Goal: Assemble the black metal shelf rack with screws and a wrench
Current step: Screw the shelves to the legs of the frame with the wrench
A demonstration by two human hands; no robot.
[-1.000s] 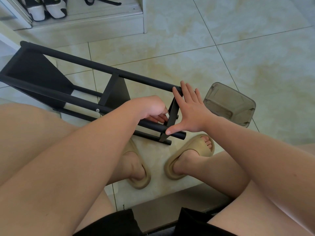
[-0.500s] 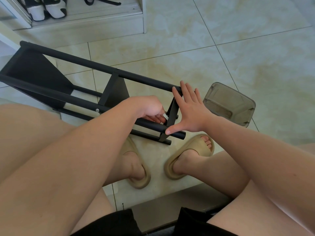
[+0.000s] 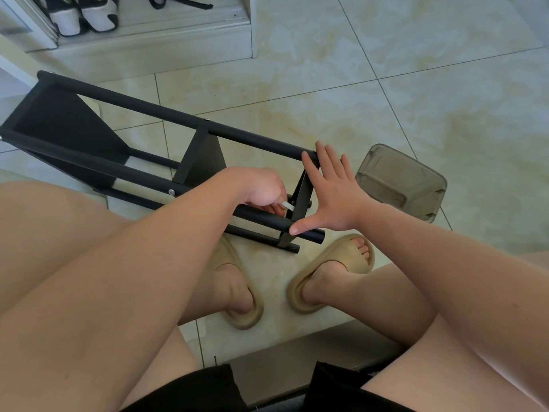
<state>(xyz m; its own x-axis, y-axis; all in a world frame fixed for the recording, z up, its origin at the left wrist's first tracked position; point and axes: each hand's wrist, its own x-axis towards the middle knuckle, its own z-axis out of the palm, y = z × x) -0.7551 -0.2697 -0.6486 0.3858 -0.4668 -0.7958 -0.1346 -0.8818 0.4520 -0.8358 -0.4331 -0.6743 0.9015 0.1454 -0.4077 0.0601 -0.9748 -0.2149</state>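
at shelf rack end: left hand fingers pinch wrench, newly swung into view, so tightening likely underway; right hand fingers flat, bracing.

- Left hand pinches a silver piece, mostly under its fingers; too small to tell what.
- Rack clipped by the left edge.
- Shoes cropped at the top.

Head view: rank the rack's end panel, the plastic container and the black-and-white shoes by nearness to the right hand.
1. Rack's end panel, touched by the right hand.
2. Plastic container, just to the hand's right.
3. Black-and-white shoes, far upper left.
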